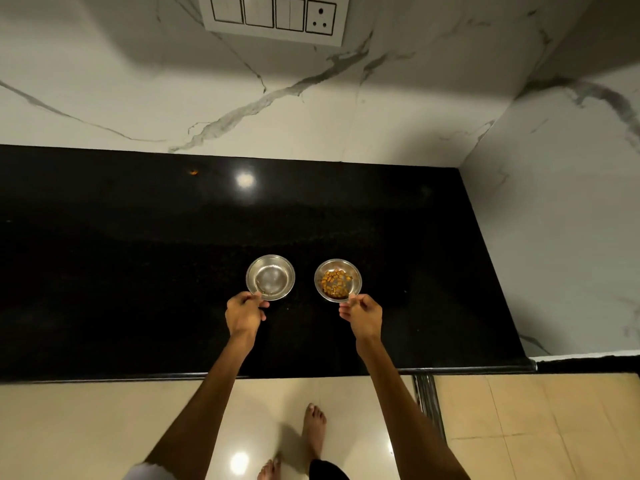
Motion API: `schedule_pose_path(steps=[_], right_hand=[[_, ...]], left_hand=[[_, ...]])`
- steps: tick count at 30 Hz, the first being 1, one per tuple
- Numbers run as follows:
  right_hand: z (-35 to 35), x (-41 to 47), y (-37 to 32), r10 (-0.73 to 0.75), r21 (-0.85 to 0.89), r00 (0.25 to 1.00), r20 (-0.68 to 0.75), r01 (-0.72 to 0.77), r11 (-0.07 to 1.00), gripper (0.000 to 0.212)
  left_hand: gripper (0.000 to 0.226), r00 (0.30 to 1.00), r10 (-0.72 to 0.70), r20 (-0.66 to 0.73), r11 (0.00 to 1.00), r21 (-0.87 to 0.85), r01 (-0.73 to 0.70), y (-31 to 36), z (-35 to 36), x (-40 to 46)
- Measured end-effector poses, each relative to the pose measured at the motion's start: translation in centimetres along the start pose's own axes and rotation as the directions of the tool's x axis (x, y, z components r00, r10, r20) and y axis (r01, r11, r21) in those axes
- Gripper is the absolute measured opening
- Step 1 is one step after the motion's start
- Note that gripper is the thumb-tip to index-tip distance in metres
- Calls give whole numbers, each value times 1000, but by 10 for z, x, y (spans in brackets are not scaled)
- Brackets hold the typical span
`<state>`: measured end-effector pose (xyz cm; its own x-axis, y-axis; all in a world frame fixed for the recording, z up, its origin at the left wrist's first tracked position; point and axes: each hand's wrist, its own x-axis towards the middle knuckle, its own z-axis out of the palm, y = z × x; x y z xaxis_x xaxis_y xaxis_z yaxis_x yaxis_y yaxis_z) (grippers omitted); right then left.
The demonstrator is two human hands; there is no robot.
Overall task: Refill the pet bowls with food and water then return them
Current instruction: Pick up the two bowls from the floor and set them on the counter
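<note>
Two small steel bowls stand side by side on the black granite counter (138, 271). The left bowl (270, 277) looks shiny inside; whether it holds water I cannot tell. The right bowl (338, 280) holds several orange-brown food pellets. My left hand (244, 311) pinches the near rim of the left bowl. My right hand (362, 315) pinches the near rim of the right bowl. Both bowls rest on the counter.
A marble wall runs behind the counter and along its right side, with a switch panel (273, 17) high up. The counter's front edge (311, 375) lies just behind my forearms. A small orange speck (193, 172) lies at the back. My bare feet stand on beige floor tiles.
</note>
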<state>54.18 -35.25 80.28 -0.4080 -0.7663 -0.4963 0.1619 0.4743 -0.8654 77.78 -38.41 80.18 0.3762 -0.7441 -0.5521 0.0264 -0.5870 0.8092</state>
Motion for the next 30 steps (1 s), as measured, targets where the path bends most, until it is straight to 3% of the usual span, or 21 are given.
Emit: schedule_pose_path(steps=[18, 24, 30], right_hand=[[-4, -1, 8, 86, -3, 996, -22, -86, 996, 21], [-12, -11, 3, 41, -4, 998, -38, -41, 999, 17], [-14, -25, -9, -12, 7, 1000, -7, 12, 1000, 10]], left_hand=[[28, 1000, 15, 14, 997, 77, -16, -7, -6, -7], [26, 999, 12, -31, 998, 64, -10, -7, -12, -21], [25, 998, 59, 9, 995, 80, -60, -6, -22, -33]])
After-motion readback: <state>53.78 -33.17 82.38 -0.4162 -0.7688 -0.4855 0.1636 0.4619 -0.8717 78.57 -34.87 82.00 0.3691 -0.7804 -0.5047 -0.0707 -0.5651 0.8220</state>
